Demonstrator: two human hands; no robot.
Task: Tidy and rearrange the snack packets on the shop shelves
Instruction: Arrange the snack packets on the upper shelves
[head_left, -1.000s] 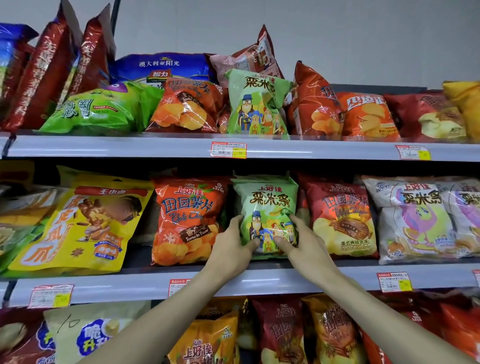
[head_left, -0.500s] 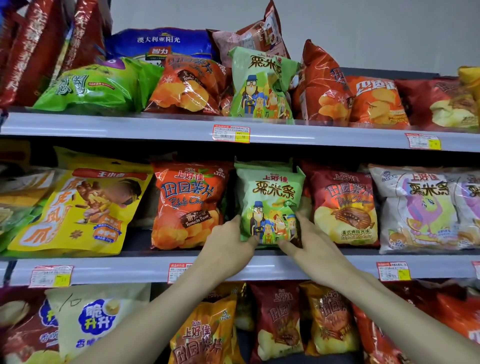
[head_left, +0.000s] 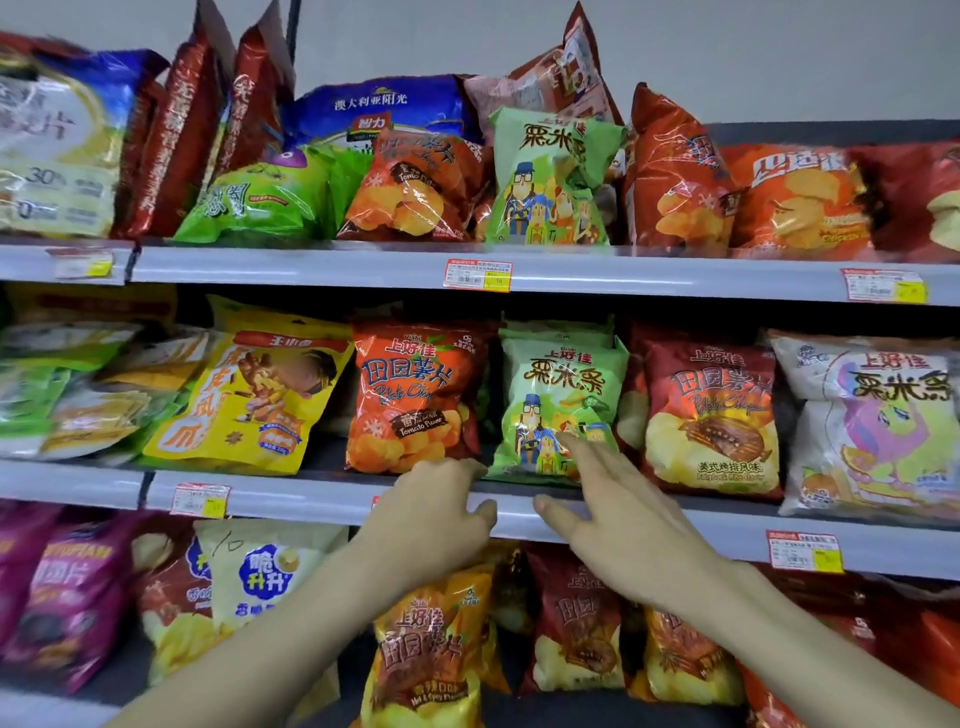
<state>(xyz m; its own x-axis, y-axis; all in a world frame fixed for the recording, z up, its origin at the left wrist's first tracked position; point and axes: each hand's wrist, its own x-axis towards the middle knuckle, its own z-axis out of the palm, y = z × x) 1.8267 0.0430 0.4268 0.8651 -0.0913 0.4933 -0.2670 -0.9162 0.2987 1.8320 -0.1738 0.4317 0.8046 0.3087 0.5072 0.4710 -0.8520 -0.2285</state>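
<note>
Three shop shelves crowded with snack packets are seen from head height, with two bare forearms reaching in from below. A green corn-stick packet (head_left: 558, 405) is stood upright at the front of the middle shelf (head_left: 311, 501), and a second packet of the same kind is just visible behind its top edge. It is flanked by an orange tomato chip packet (head_left: 415, 395) on its left and a dark red chip packet (head_left: 706, 410) on its right, both just beside it.

The left hand (head_left: 431, 514) is held in front of the shelf edge, just below the green packet's lower left corner, with its fingers loosely curled and nothing gripped. The right hand (head_left: 618, 509) is spread wide with straight fingers. Its index fingertip is placed over the packet's lower part, but whether the packet is touched cannot be told.

Further left a yellow pouch (head_left: 249, 400) is leaned back, and at the far right a white corn-stick packet (head_left: 872, 421) is stood. On the top shelf (head_left: 311, 265) a matching green packet (head_left: 545, 182) is tilted among orange and red bags. A red and yellow price tag (head_left: 478, 274) is fixed to that shelf's edge. On the shelf below, a yellow-orange chip packet (head_left: 431, 639) is seen between the forearms.
</note>
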